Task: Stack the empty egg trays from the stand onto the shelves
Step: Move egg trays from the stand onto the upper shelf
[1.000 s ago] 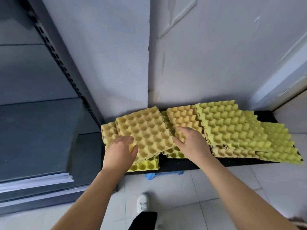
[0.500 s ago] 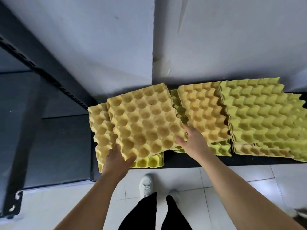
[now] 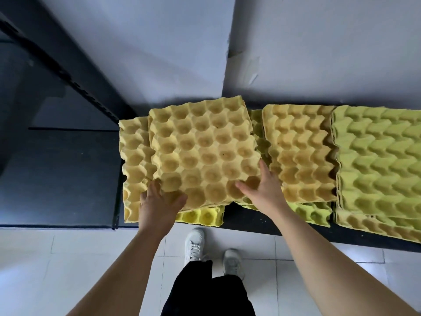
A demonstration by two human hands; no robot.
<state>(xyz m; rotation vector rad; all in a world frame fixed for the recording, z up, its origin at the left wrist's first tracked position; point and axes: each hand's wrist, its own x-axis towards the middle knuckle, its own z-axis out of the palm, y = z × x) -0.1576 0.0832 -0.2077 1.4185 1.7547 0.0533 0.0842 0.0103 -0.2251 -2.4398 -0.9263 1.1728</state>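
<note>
Head view: the tan moulded-pulp egg tray [image 3: 205, 151] lies topmost on a pile at the left end of the low black stand [image 3: 250, 221]. The left hand [image 3: 159, 201] curls round its near-left corner. The right hand [image 3: 262, 190] pinches its near-right corner, thumb on top. A dark grey shelf [image 3: 57, 174] stands just left.

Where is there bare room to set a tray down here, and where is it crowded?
Bare: the dark shelf left of the trays, and a black gap of stand between the yellow tray and green tray. Crowded: overlapping stacks elsewhere; the left hand and right hand grip the tan tray.
</note>
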